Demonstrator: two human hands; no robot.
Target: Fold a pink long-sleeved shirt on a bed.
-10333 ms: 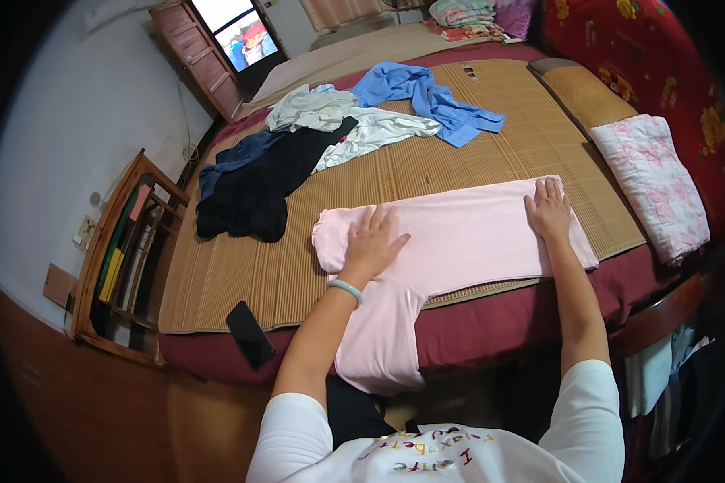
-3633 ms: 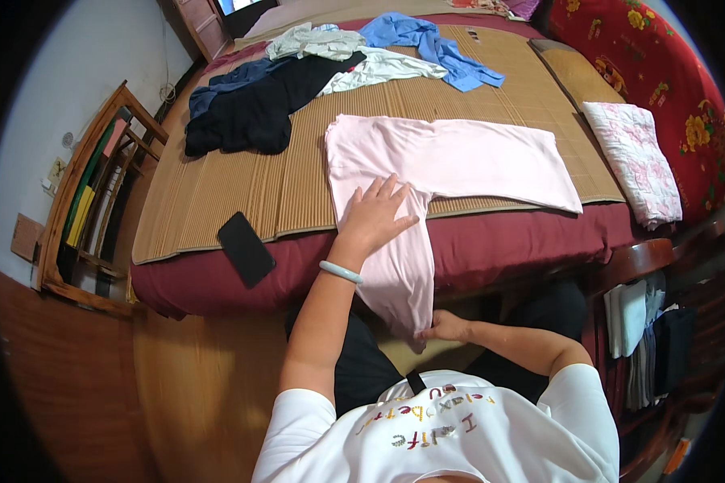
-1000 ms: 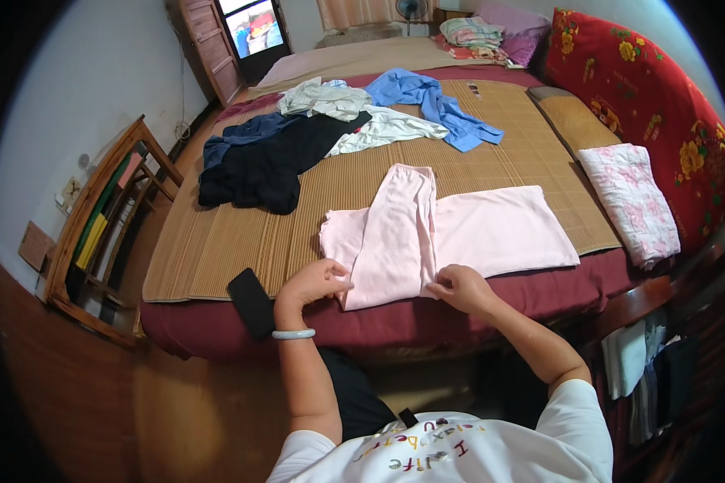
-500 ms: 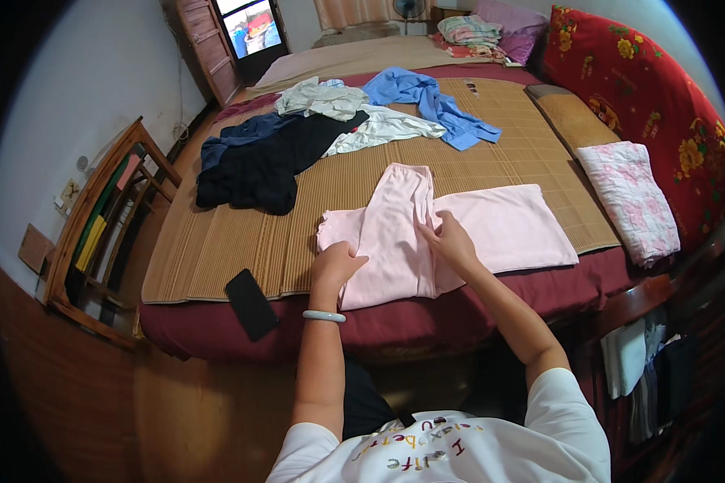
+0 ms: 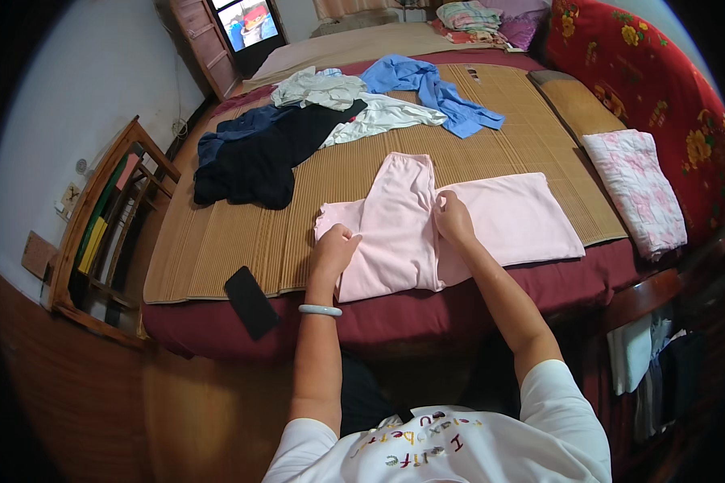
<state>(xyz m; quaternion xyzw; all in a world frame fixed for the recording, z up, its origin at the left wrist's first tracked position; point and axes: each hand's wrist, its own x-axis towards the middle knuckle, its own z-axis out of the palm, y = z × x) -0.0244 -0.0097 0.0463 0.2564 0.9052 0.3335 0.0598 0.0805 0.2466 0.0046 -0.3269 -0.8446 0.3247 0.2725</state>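
A pale pink garment (image 5: 391, 229) lies partly folded at the near side of the bed; I cannot tell its exact kind. One section lies lengthwise across the wider cloth, which stretches to the right. A small ruffled edge shows at its left end. My left hand (image 5: 336, 249) is closed on the left edge of the folded section, fingertips pinching the cloth. On the section's right edge, my right hand (image 5: 454, 217) is closed with the fabric between thumb and fingers. Its fingertips are partly hidden.
Beyond the garment lies a pile of clothes: black (image 5: 254, 169), white (image 5: 387, 117) and blue (image 5: 435, 92). A black phone (image 5: 250, 302) rests at the bed's near edge. To the right are a folded pink-and-white quilt (image 5: 636, 189) and a red floral cover (image 5: 660, 105).
My right hand has curled its fingers in and grips the fold's right edge higher up. My left hand has shifted slightly up along the left edge. The view has tilted a little.
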